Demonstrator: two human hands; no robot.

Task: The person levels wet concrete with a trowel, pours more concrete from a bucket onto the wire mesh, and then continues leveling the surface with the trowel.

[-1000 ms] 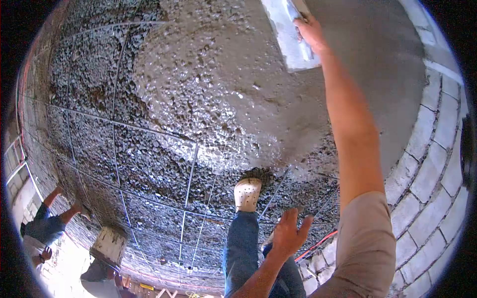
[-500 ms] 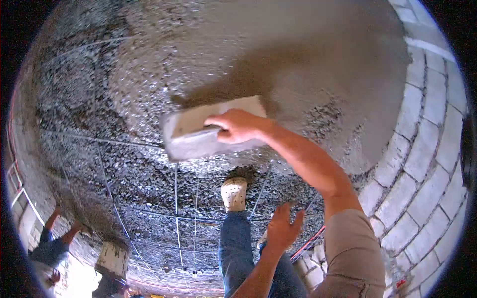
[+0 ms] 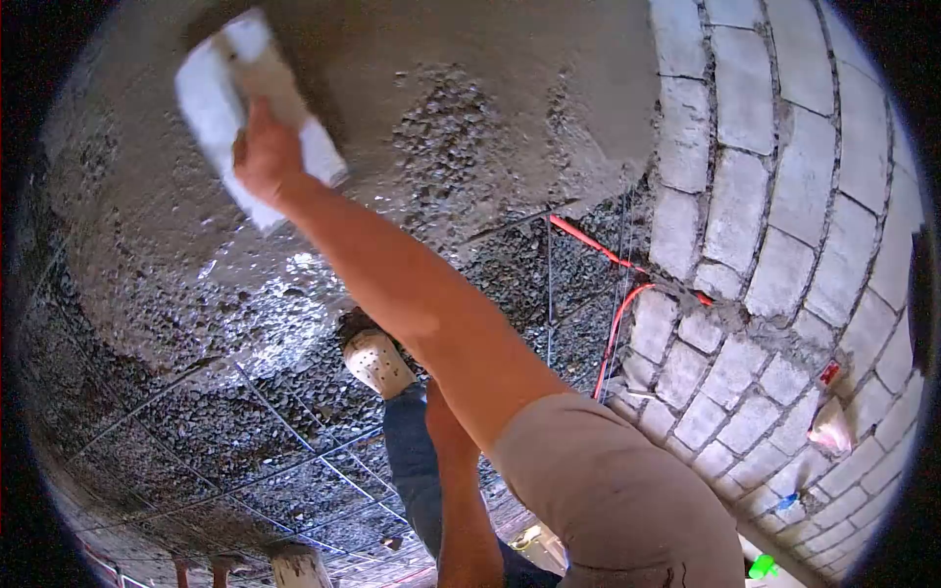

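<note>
My right hand [image 3: 268,157] is closed around the handle of a large, pale rectangular float [image 3: 211,88], which lies on wet grey concrete [image 3: 363,49] at the upper left. The float sits at a slant, its blade smeared with cement. Lower down, my left hand [image 3: 446,421] is mostly hidden behind my right forearm, near my knee, and its fingers do not show. A pale clog [image 3: 377,363] on my foot stands on dark gravel by the concrete's edge.
Thin reinforcing bars [image 3: 294,431] cross the gravel [image 3: 225,441]. A rough gravelly patch [image 3: 446,127] shows within the smoother concrete. On the right rises a block wall [image 3: 745,186], with an orange conduit [image 3: 613,333] at its foot. Another person's legs [image 3: 221,568] appear at the bottom left.
My right hand has swept the float to the upper left and turned it. My left hand has slipped behind my right arm. The view has swung right, showing more wall and the orange conduit.
</note>
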